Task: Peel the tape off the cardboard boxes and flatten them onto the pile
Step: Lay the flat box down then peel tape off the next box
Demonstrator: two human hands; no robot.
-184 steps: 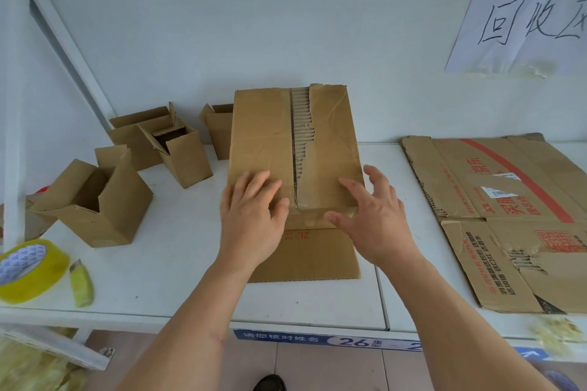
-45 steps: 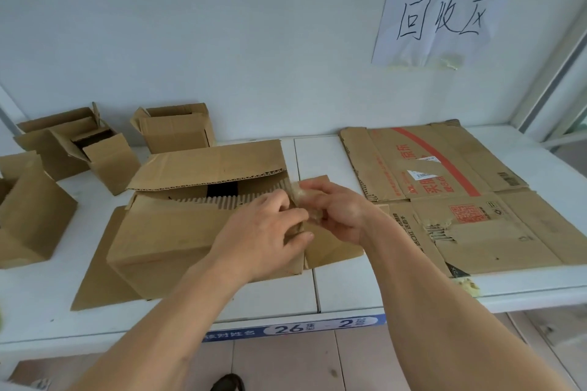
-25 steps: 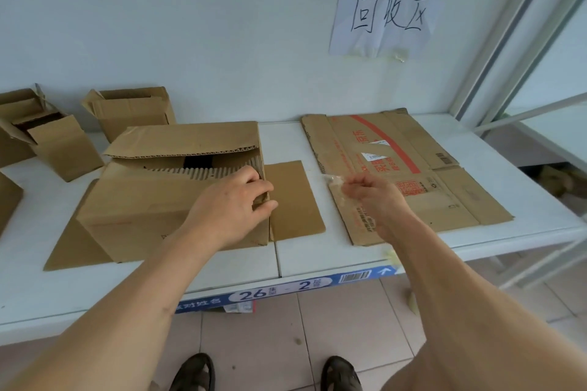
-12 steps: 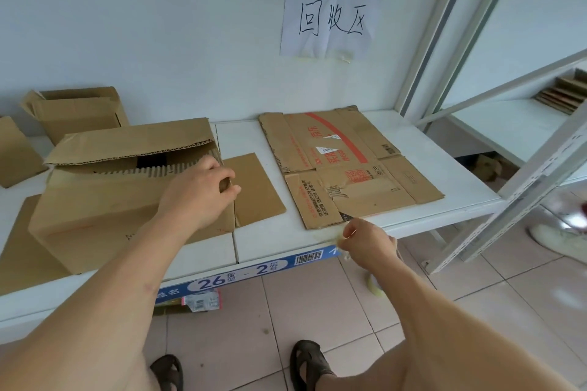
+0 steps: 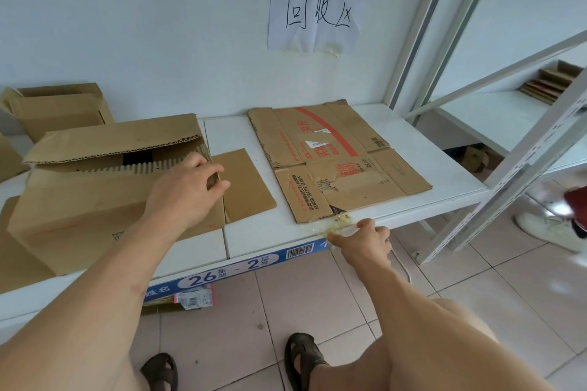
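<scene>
The box (image 5: 104, 187) lies on its side at 9 o'clock on the shelf (image 5: 260, 232), its top seam already split open so the corrugated edge shows, but it has kept its shape and is not yet flat. The left hand (image 5: 187, 190) grips its right-hand end, fingers curled over the top corner beside a loose flap (image 5: 244, 184) that lies flat on the shelf. At 3 o'clock of the box, a little apart, the pile (image 5: 336, 159) lies flat; one printed carton shows on top, and how many sheets lie under it cannot be told. The right hand (image 5: 362, 241) is at the shelf's front edge, at 6 o'clock of the pile, fingertips pinched on a crumpled yellowish wad of tape (image 5: 340, 222) that sits on the lip. So the peeling of this box looks about done, with the tape being stuck or dropped at the edge. Left to do: collapse the box and lay it on the pile, then deal with the other boxes; one stands open at 11 o'clock (image 5: 60, 108) against the wall.
</scene>
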